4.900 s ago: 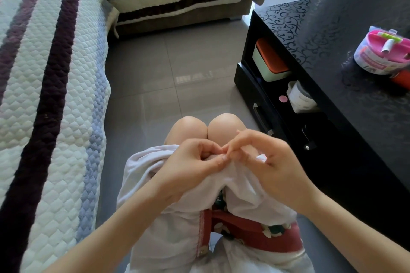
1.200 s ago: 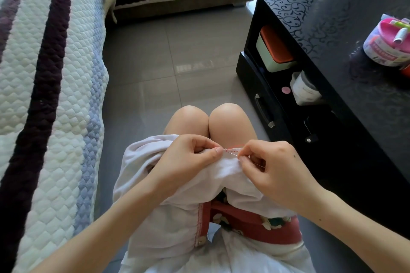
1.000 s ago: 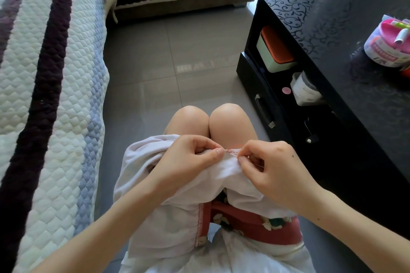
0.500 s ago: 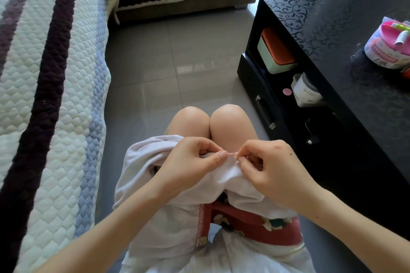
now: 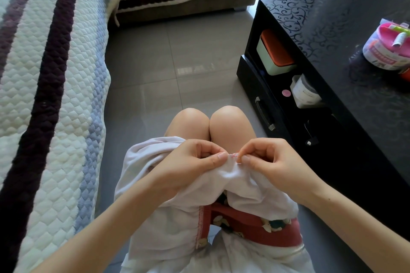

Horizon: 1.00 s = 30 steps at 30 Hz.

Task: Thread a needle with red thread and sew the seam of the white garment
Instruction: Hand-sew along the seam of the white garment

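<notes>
Two bare hands meet over the lap: the left hand [image 5: 195, 162] pinches soft, rumpled white garment [image 5: 168, 217]; the right hand [image 5: 273, 164] pinches its seam [image 5: 234, 155], flecked with red thread. Needle indiscernible.

A quilted sofa cover [image 5: 44, 95] (striped) faces a black table [image 5: 366, 55].

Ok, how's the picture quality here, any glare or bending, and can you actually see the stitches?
Head view: daylight glare on the floor tiles; wide-angle bending curves the black table edge; the red stitches between the fingers look small and soft; the needle is too fine to make out.
</notes>
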Each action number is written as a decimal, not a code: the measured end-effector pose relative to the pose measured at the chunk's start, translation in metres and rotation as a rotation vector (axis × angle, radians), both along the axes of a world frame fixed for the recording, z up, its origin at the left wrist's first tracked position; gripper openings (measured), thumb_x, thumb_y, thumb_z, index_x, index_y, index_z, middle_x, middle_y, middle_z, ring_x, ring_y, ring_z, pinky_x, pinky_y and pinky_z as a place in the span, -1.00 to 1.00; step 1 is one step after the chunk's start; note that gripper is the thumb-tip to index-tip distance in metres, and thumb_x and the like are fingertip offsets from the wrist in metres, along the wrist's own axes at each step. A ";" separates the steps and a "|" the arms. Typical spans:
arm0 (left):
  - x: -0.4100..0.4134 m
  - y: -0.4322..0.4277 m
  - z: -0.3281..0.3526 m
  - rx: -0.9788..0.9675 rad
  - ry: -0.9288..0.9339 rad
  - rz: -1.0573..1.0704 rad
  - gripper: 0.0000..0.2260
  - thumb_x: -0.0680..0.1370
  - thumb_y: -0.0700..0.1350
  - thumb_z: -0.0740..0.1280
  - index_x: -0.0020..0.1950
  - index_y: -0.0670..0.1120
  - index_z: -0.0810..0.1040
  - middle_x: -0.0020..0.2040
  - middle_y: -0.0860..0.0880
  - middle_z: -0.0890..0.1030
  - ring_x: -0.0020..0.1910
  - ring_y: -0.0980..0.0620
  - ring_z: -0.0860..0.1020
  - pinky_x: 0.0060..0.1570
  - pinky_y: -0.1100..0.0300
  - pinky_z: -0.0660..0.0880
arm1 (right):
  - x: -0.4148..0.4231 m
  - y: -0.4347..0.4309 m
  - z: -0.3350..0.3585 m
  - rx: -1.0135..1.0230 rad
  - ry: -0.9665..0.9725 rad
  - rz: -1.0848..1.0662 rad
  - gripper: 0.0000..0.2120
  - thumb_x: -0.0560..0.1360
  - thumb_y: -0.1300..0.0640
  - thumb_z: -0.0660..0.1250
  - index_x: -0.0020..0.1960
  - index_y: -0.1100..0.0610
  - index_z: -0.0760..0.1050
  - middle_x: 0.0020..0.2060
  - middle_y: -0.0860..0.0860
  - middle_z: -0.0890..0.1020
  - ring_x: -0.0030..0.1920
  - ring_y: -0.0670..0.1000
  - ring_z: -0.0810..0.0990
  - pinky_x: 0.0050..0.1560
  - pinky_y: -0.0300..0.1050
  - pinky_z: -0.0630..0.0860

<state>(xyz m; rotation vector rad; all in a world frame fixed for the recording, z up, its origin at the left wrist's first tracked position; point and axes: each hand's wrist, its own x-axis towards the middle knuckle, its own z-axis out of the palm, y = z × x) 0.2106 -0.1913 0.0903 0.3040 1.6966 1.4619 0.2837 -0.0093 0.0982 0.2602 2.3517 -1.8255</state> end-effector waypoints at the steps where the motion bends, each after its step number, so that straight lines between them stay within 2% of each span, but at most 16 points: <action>1: -0.001 0.000 0.000 0.031 -0.045 -0.004 -0.86 0.53 -0.07 0.37 -0.12 -0.10 0.67 -0.17 -0.04 0.67 -0.16 0.12 0.60 -0.13 0.30 0.51 | 0.001 0.000 0.000 -0.038 -0.013 -0.003 -0.80 0.50 0.41 0.30 -0.19 0.21 0.63 -0.25 0.06 0.70 -0.10 0.05 0.68 -0.01 -0.11 0.58; 4: -0.002 -0.001 0.000 0.095 -0.135 -0.013 -0.84 0.51 -0.06 0.39 -0.10 -0.15 0.65 -0.16 -0.08 0.65 -0.18 0.09 0.59 -0.16 0.31 0.52 | 0.002 0.001 0.000 -0.122 -0.038 0.015 -0.83 0.51 0.41 0.29 -0.16 0.24 0.61 -0.23 0.11 0.69 -0.07 0.02 0.68 0.03 -0.14 0.57; 8: -0.002 -0.001 -0.001 0.147 -0.189 -0.012 -0.86 0.48 -0.09 0.35 -0.14 -0.12 0.67 -0.16 -0.09 0.66 -0.17 0.07 0.59 -0.14 0.31 0.52 | 0.001 0.001 0.000 -0.186 -0.037 0.044 -0.83 0.53 0.38 0.29 -0.15 0.23 0.61 -0.26 0.08 0.65 -0.15 -0.04 0.64 -0.04 -0.19 0.56; 11: -0.002 -0.001 -0.001 0.138 -0.166 -0.030 -0.86 0.51 -0.07 0.38 -0.14 -0.12 0.66 -0.22 -0.05 0.65 -0.23 0.12 0.59 -0.20 0.33 0.50 | -0.001 -0.002 -0.002 -0.174 -0.025 0.080 -0.86 0.54 0.27 0.31 -0.15 0.16 0.61 -0.28 0.07 0.63 -0.19 0.00 0.59 -0.08 -0.09 0.52; 14: -0.002 -0.001 -0.001 0.119 -0.119 -0.027 -0.83 0.45 -0.05 0.33 -0.16 -0.13 0.64 -0.26 0.00 0.65 -0.26 0.16 0.58 -0.24 0.37 0.47 | -0.002 -0.002 -0.005 -0.056 0.012 0.126 -0.92 0.51 0.17 0.32 -0.11 0.13 0.59 -0.27 0.13 0.63 -0.24 0.14 0.58 -0.15 0.03 0.53; 16: -0.002 -0.001 0.000 0.128 -0.097 -0.021 -0.84 0.44 -0.05 0.33 -0.18 -0.12 0.63 -0.28 0.03 0.66 -0.27 0.19 0.59 -0.25 0.39 0.46 | -0.002 0.004 -0.007 0.053 0.025 0.144 -0.94 0.52 0.23 0.33 -0.09 0.12 0.57 -0.27 0.10 0.64 -0.24 0.09 0.62 -0.17 -0.01 0.56; 19: -0.001 0.000 -0.001 0.146 -0.101 0.009 -0.84 0.43 -0.06 0.33 -0.19 -0.13 0.62 -0.27 0.03 0.66 -0.26 0.19 0.60 -0.25 0.39 0.48 | -0.001 0.012 -0.008 0.152 0.033 0.116 -0.87 0.50 0.32 0.36 -0.18 0.14 0.57 -0.31 0.05 0.63 -0.29 -0.03 0.61 -0.23 -0.15 0.55; 24: 0.001 0.005 -0.007 0.108 -0.068 0.050 -0.82 0.42 -0.04 0.35 -0.16 -0.13 0.65 -0.21 -0.05 0.68 -0.22 0.14 0.61 -0.21 0.34 0.50 | -0.004 0.000 -0.005 -0.011 0.060 0.072 -0.91 0.48 0.36 0.37 -0.19 0.27 0.59 -0.38 0.07 0.63 -0.35 -0.05 0.60 -0.28 -0.23 0.54; 26: 0.000 0.005 -0.007 0.094 -0.045 0.056 -0.83 0.46 -0.06 0.36 -0.15 -0.15 0.64 -0.23 -0.05 0.67 -0.23 0.14 0.60 -0.22 0.34 0.49 | -0.005 -0.003 -0.003 -0.005 0.071 0.076 -0.96 0.48 0.31 0.39 -0.14 0.23 0.61 -0.36 0.07 0.65 -0.33 -0.05 0.63 -0.26 -0.21 0.55; 27: 0.000 0.005 -0.007 0.091 -0.035 0.057 -0.85 0.50 -0.10 0.35 -0.15 -0.16 0.64 -0.23 -0.03 0.67 -0.24 0.16 0.59 -0.22 0.35 0.48 | -0.005 -0.002 -0.004 0.084 0.103 0.077 -0.98 0.48 0.24 0.42 -0.09 0.16 0.62 -0.33 0.04 0.67 -0.31 -0.08 0.64 -0.24 -0.17 0.57; 30: -0.001 0.005 -0.010 0.094 -0.035 0.082 -0.85 0.53 -0.14 0.35 -0.14 -0.19 0.64 -0.23 -0.02 0.67 -0.22 0.16 0.58 -0.19 0.34 0.48 | 0.000 0.003 -0.005 0.578 0.367 0.024 -0.83 0.44 -0.08 0.38 0.01 -0.07 0.58 -0.21 -0.15 0.66 -0.19 -0.09 0.64 -0.18 -0.07 0.57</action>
